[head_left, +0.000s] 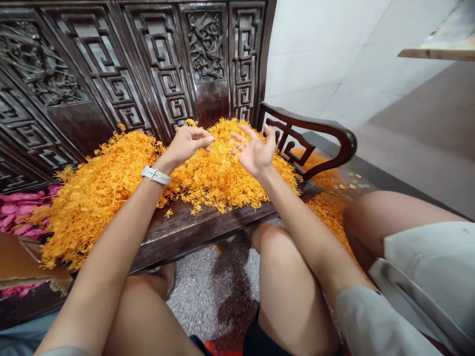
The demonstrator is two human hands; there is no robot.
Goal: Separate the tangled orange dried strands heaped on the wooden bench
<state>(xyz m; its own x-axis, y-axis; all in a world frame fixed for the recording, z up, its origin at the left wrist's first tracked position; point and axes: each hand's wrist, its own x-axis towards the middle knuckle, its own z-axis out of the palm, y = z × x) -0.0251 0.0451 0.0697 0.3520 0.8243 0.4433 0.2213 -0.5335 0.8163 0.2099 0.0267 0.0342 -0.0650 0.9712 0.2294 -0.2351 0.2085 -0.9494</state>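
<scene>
My left hand [190, 144], with a pale watch strap [156, 174] on the wrist, hovers over the orange heap with thumb and fingertips pinched together. Whatever may be between those fingertips is too small to make out. Palm upward, my right hand [257, 151] is open beside it, its fingers spread and slightly blurred. Below both hands lies a heap of orange artificial flower pieces [226, 180], thin and spidery. A second, taller orange pile [107, 173] rises behind my left forearm. Both piles rest on the seat of a dark wooden bench [185, 230].
The bench has a carved back [211, 101] and a curved armrest [345, 143]. Pink pieces [22, 210] and a cardboard box [25, 262] sit at left. More orange pieces [328, 210] lie beyond the bench's right end. Another person's bent knee [367, 212] is close at right.
</scene>
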